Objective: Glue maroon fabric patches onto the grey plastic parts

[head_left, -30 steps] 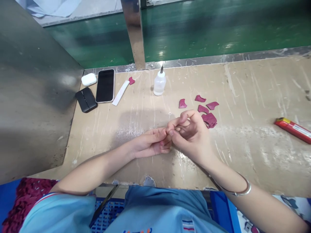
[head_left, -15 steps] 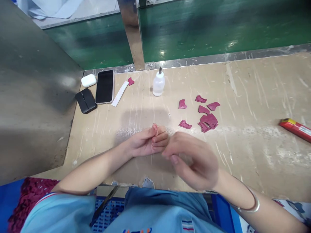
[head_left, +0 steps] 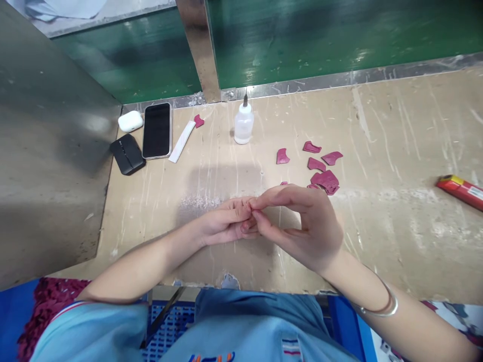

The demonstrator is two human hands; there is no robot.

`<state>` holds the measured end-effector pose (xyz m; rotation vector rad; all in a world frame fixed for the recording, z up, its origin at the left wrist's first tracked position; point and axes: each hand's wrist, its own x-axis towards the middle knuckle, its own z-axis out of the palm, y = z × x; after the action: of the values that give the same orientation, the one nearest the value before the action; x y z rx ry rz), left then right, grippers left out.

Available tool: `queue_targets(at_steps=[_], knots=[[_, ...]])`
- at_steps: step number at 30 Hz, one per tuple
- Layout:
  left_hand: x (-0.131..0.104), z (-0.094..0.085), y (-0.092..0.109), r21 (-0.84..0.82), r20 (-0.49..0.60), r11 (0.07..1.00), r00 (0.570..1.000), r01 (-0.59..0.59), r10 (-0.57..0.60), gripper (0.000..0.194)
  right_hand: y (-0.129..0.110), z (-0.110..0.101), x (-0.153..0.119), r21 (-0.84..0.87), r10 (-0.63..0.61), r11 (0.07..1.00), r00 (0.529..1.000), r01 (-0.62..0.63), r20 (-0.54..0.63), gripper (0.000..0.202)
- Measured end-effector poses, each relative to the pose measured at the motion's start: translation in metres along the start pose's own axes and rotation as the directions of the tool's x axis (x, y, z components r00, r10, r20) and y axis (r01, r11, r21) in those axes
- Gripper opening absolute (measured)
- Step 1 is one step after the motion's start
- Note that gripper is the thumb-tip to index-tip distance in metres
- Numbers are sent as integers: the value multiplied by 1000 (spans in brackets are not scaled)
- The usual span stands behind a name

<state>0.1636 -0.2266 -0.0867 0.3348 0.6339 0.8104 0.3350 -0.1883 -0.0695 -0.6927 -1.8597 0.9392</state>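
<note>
My left hand (head_left: 232, 221) is closed, thumb pressed to its curled fingers, low over the middle of the worktable. My right hand (head_left: 305, 226) meets it from the right, its thumb and forefinger pinched together at the left fingertips. Whatever lies between the fingertips is too small or hidden to make out. Beyond the right hand lie several dark red shaped pieces (head_left: 325, 181), some overlapping and some partly covered by the hand. Another red piece (head_left: 282, 156) lies apart from the pile. A clear squeeze bottle (head_left: 244, 125) with a needle tip stands upright behind the hands.
At the back left are a phone (head_left: 157, 131), a white earbud case (head_left: 130, 121), a black case (head_left: 128, 154), a white strip (head_left: 182, 142) and a small red piece (head_left: 198, 120). A red and yellow tool (head_left: 460, 191) lies far right. A metal panel (head_left: 56, 151) borders the left.
My right hand has moved slightly left, and its thumb and forefinger now touch the left fingertips. It now covers some of the nearer red pieces. The view has shifted a little.
</note>
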Motion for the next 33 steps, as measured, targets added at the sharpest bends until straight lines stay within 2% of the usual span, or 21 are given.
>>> queue_targets(at_steps=[3, 7, 12, 18, 21, 26, 28, 33], knots=[[-1, -4, -4, 4, -66, 1000, 998, -6, 6, 52, -1, -4, 3, -51, 4, 999, 999, -1, 52, 20], [-1, -9, -11, 4, -140, 1000, 990, -15, 15, 55, -1, -3, 5, -131, -4, 991, 999, 9, 39, 18], [-1, -9, -10, 2, -151, 1000, 988, 2, -2, 53, 1, 0, 7, -175, -86, 981, 996, 89, 23, 21], [-1, -7, -7, 5, -163, 1000, 986, 22, -21, 33, 4, -1, 5, -97, -81, 992, 996, 84, 32, 28], [-1, -7, -7, 6, -159, 1000, 987, 20, -19, 32, 3, -1, 5, -77, -80, 994, 996, 82, 33, 31], [0, -5, -6, 8, -112, 1000, 994, 5, -4, 50, 4, 0, 5, -120, -96, 988, 995, 98, 23, 31], [1, -3, -5, 11, -90, 1000, 996, -1, 2, 52, 6, 2, 4, -96, -111, 989, 994, 109, -11, 31], [2, 2, 0, 13, -36, 1000, 999, 0, 1, 52, 7, 9, -3, 50, -5, 999, 995, 10, -101, 38]])
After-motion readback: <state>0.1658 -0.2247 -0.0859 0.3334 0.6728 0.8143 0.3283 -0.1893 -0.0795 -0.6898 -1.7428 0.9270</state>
